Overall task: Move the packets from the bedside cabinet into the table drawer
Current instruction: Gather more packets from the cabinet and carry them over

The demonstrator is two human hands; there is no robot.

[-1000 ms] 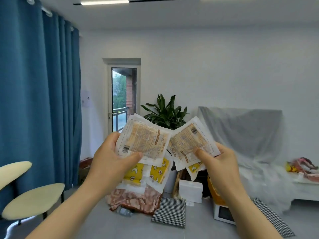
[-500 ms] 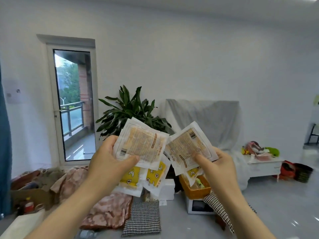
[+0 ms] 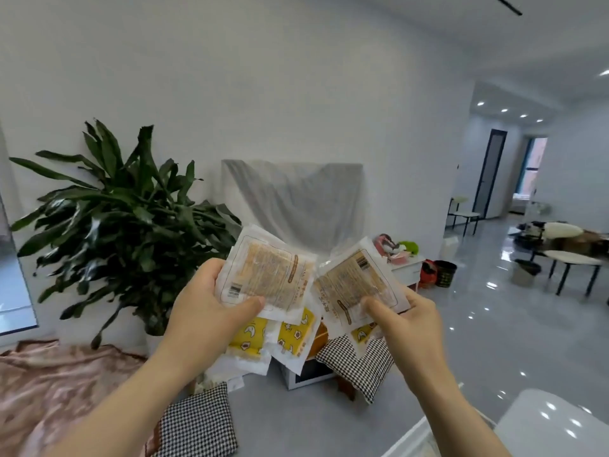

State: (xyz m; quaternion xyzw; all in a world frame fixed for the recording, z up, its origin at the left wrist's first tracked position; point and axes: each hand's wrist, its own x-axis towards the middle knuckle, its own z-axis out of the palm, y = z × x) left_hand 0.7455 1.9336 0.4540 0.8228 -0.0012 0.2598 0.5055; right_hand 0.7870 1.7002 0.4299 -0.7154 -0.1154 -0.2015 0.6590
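Both hands are raised in front of me, each with a fan of flat white snack packets. My left hand (image 3: 206, 310) grips a bundle of packets (image 3: 268, 280), thumb pressed on the top one's printed back; yellow-patterned packets (image 3: 250, 334) hang below it. My right hand (image 3: 403, 324) pinches a second bundle of packets (image 3: 354, 283) with the thumb on top, a yellow-patterned one (image 3: 362, 334) showing underneath. The two bundles nearly touch at the middle. Neither the bedside cabinet nor the table drawer can be made out.
A large potted plant (image 3: 122, 212) stands at the left wall. Checked cushions (image 3: 197, 423), a pink blanket (image 3: 43, 384) and a white box (image 3: 309, 371) lie on the floor ahead. A sheet-covered sofa (image 3: 296, 199) is behind. A small white cabinet (image 3: 407, 270), buckets and tables stand to the right.
The view has swung to the right: the curtain and balcony door have left the frame and the room's right side has appeared. Both hands keep the same hold on the packets.
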